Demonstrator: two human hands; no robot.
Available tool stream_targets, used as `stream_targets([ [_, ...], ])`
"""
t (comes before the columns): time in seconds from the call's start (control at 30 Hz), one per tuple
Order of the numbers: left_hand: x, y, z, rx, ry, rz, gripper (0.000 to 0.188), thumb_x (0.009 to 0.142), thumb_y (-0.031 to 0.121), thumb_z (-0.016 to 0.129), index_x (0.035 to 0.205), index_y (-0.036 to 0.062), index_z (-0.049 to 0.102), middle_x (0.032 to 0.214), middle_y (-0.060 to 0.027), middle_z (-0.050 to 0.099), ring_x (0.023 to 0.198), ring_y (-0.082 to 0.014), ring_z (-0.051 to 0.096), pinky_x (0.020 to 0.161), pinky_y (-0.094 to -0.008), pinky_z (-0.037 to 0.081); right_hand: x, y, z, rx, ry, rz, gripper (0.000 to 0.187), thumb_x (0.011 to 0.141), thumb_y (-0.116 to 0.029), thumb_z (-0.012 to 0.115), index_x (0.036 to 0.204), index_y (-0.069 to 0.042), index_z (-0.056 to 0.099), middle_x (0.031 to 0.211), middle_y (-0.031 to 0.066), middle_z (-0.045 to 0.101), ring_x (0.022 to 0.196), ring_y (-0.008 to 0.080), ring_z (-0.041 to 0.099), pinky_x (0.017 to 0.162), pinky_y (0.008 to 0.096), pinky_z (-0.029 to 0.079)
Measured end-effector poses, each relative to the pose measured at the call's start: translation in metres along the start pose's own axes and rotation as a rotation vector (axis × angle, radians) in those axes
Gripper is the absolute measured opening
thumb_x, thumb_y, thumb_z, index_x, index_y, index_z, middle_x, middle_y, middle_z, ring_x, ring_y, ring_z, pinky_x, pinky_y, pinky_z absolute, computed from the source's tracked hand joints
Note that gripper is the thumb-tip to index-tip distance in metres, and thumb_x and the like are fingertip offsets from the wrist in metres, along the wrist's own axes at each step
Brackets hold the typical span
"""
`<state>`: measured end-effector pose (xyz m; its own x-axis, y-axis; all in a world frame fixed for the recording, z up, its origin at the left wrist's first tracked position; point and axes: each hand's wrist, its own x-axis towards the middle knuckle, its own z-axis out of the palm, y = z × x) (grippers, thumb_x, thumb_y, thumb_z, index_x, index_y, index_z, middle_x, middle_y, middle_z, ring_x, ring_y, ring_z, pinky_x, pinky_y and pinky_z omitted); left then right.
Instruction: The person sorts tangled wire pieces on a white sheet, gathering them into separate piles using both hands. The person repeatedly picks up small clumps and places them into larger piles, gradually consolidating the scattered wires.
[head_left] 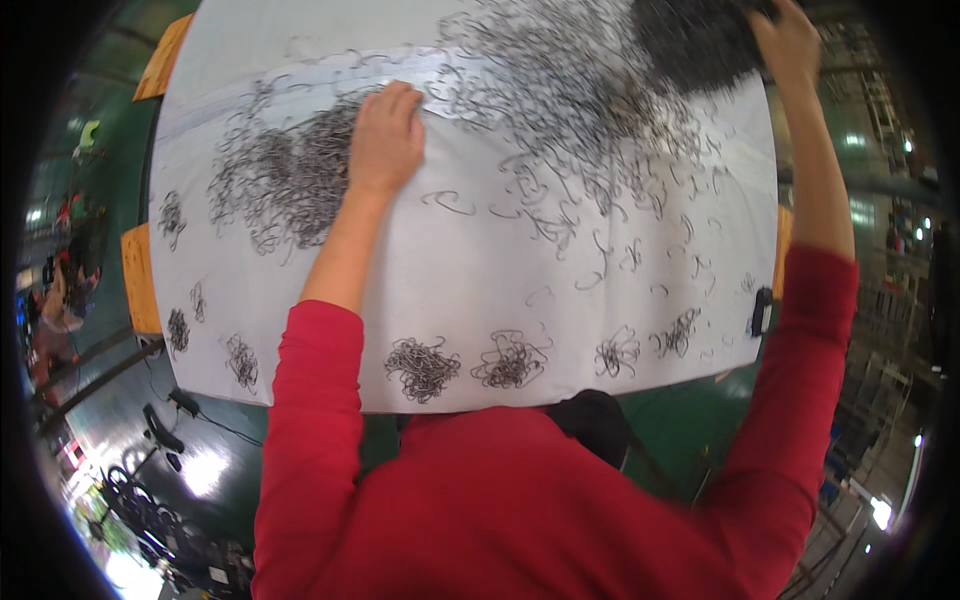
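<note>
Many thin, dark, curved hooks lie on a white-covered table (470, 260). My left hand (388, 140) rests at the right edge of a loose heap of hooks (285, 175), palm down, fingers stretched forward and close together; its thumb is hidden. At the far right, my right hand (790, 48) reaches to the edge of a dense black mass of hooks (695, 45). Its fingers are apart, and the upper frame edge cuts off part of it. A wide scatter of hooks (560, 90) spreads between the two hands.
Small clumps of hooks (422, 368) line the near edge, with more at the left side (178, 330). A small black object (762, 311) sits at the right edge. Wooden pieces (140, 280) jut out beside the table. Another person (58, 310) is far left.
</note>
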<state>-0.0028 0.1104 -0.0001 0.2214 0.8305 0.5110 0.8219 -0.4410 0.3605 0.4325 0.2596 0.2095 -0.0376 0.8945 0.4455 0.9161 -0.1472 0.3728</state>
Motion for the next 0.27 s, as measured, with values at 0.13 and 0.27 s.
stream_targets([
  [0.13,-0.004,-0.009,-0.007,0.035,0.008,-0.033,0.024,0.079,0.007,0.054,0.103,0.0061,0.058,0.113,-0.0092,0.057,0.104,-0.0304,0.053,0.091,-0.0392,0.041,0.002,-0.088,-0.031,0.591,0.23,-0.198,0.031,0.064,-0.003,0.054,0.093,-0.008,0.064,0.089,0.0156,0.064,0.086,0.0326,0.061,0.075,0.04,0.049],
  [0.27,-0.002,-0.011,-0.005,0.03,0.002,-0.024,0.025,0.081,0.008,0.055,0.105,0.0071,0.059,0.115,-0.0093,0.057,0.103,-0.0299,0.053,0.091,-0.0388,0.042,0.021,-0.107,0.041,0.546,-0.185,-0.339,0.034,0.063,-0.012,0.061,0.096,-0.01,0.065,0.095,0.0205,0.064,0.089,0.0317,0.062,0.078,0.0417,0.049],
])
